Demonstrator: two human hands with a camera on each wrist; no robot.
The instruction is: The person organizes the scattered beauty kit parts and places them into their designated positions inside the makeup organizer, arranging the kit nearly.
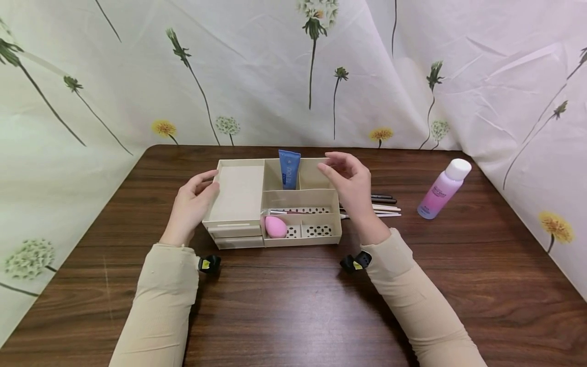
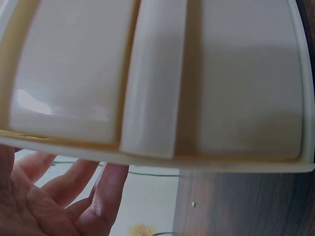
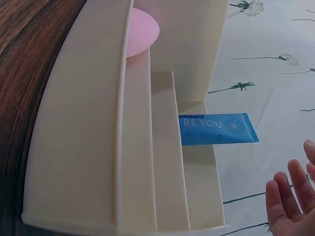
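Note:
A cream desktop organizer [image 1: 240,191] with two small drawers [image 1: 235,232] sits on the table. My left hand [image 1: 189,204] is at its left side, fingertips against the side wall; the left wrist view shows the fingers [image 2: 109,191] relaxed along the edge. Near the back right corner is my right hand [image 1: 350,186], loosely bent and holding nothing; in the right wrist view it [image 3: 295,196] is apart from the organizer. A blue tube [image 1: 289,171] stands in a back compartment. One makeup brush [image 1: 278,212] lies in the middle row, and a pink makeup sponge [image 1: 276,227] in the front one.
Several thin sticks, dark pencils [image 1: 384,200] and pale handles [image 1: 387,208], lie right of the organizer, partly hidden by the right hand. Farther right is a pink and purple bottle [image 1: 439,195] with a white cap. A floral cloth [image 1: 266,66] hangs behind the wooden table [image 1: 284,306].

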